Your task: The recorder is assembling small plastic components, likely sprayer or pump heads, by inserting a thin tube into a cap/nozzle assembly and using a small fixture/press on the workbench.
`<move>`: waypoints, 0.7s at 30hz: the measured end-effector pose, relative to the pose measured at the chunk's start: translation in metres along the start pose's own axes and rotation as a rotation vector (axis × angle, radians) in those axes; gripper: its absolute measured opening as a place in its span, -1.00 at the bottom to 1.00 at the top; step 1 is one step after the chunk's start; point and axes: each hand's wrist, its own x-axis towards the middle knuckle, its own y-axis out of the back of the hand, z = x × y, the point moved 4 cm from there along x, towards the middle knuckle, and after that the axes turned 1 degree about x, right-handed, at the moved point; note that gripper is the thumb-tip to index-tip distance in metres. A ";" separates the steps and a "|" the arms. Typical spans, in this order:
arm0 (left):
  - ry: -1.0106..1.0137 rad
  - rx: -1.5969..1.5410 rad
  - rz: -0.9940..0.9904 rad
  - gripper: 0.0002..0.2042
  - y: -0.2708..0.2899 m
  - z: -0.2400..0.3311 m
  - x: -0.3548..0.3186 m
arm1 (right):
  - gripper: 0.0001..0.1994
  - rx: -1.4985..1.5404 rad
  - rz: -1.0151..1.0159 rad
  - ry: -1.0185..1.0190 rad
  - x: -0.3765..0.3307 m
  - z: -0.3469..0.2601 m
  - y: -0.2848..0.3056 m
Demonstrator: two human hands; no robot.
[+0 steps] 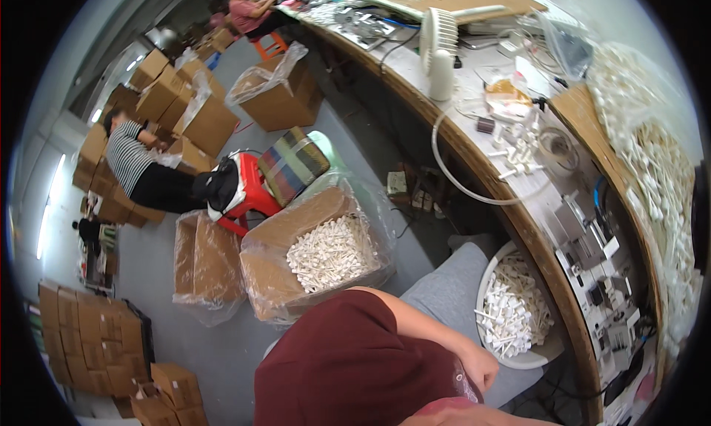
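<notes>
The table (561,278) was the largest thing near the person, its wooden edge curving down the right side. Next in size came the carton (261,278), open, lined with clear plastic and partly filled with white pieces, standing on the floor to the left of the person's legs. Smaller was the white tub (527,361), set between the grey trouser leg (452,281) and the table's edge and heaped with similar pieces. The left hand (480,365) lay over the lap, just beside the tub's near left side. Its fingers were curled inward; whether they enclosed anything could not be told. Only a strip of skin, seemingly the right arm (481,420), showed at the lower edge; the right hand was out of sight, so the left was the nearer hand in view. Smallest were the white pieces (515,304) in the tub, up and to the right from the left fingers, with the rim between. They were short and stick-like, and their long axes pointed every way, with no shared direction.
</notes>
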 end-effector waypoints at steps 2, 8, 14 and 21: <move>0.011 -0.039 0.017 -0.76 0.003 0.001 -0.002 | -0.56 -0.007 -0.010 0.013 0.004 0.000 -0.001; -0.027 -0.075 0.101 -0.73 0.008 -0.003 -0.003 | -0.57 -0.018 -0.032 0.030 0.014 0.000 -0.003; -0.062 -0.050 0.055 -0.73 0.000 -0.015 0.007 | -0.57 -0.026 -0.053 0.044 0.019 -0.001 -0.005; 0.006 -0.117 0.053 -0.69 0.001 -0.031 0.007 | -0.58 -0.031 -0.067 0.051 0.021 -0.002 -0.005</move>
